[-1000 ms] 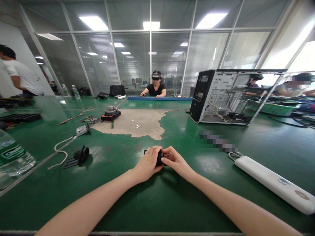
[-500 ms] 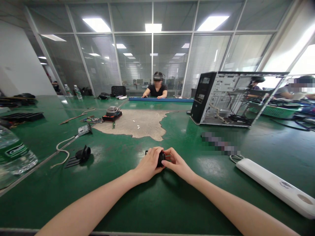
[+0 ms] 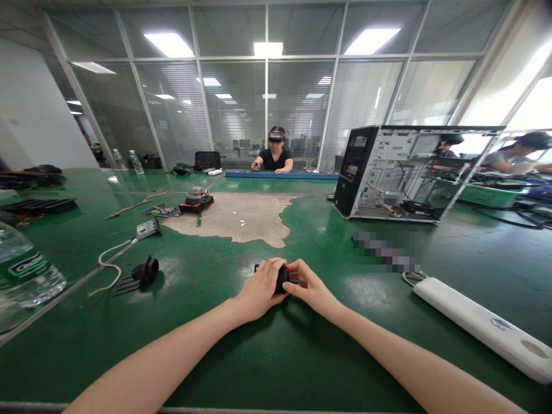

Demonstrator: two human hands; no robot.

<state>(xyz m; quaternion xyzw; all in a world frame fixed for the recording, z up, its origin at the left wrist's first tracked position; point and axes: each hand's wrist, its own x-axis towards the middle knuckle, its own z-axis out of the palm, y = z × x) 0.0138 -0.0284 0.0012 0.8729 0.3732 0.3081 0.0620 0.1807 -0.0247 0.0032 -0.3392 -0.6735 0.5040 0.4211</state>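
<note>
A small black part (image 3: 282, 279), mostly covered by fingers, is held just above or on the green tabletop in front of me; its kind I cannot make out. My left hand (image 3: 264, 286) wraps over it from the left, with a dark corner poking out beyond the knuckles. From the right, my right hand (image 3: 309, 289) pinches its side between thumb and fingers. To the left on the table lies a black plastic piece (image 3: 144, 271) with a round ring and several prongs. Past it, a metal bracket (image 3: 147, 228) has a pale cable attached.
An open computer case (image 3: 360, 172) stands at the back right. A white power strip (image 3: 478, 322) lies at the right, a large water bottle (image 3: 30, 267) at the left edge. A black and orange device (image 3: 196, 199) sits on the bare patch. A person (image 3: 276, 158) works across the table.
My hands and the black part stay almost still. Across the table, the other person has raised one hand slightly.
</note>
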